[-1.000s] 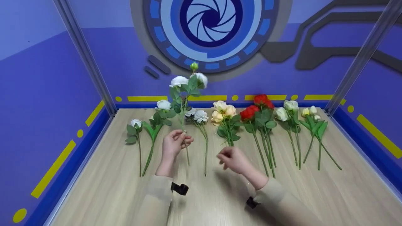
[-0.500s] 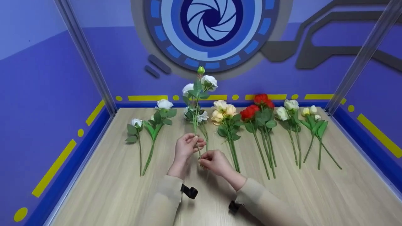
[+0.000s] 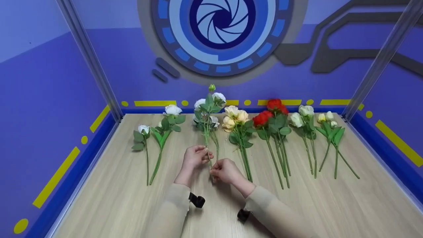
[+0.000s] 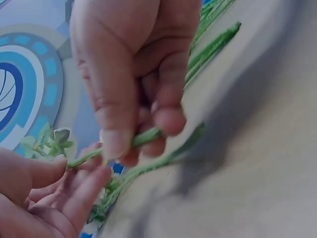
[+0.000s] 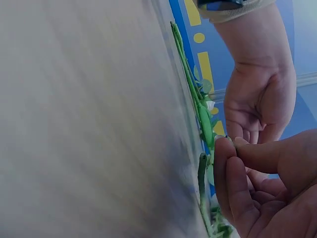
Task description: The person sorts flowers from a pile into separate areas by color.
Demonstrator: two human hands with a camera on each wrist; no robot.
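Note:
In the head view my left hand [image 3: 195, 156] pinches the stem of a white rose stem [image 3: 218, 97], held up with its blooms and green bud toward the back wall. My right hand [image 3: 225, 171] pinches the same stem near its lower end. Seen from the left wrist, the thumb and fingers of the right hand [image 4: 133, 74] grip the cut end, and the left hand [image 4: 44, 198] holds it farther up. Behind the raised flower lies a greyish-white flower [image 3: 214, 121], partly hidden, its stem on the table.
On the wooden table [image 3: 109, 198], white roses [image 3: 173, 110] lie to the left. Peach roses [image 3: 233, 117] lie just right of my hands, then red roses [image 3: 263, 118], pale roses [image 3: 306, 110] and white-yellow tulips [image 3: 322, 117]. Blue walls enclose the table at back and sides.
The left hand has carried the white rose stem rightward, then lowered it slightly toward the table. My right hand has come in from the right and now pinches the stem's lower end.

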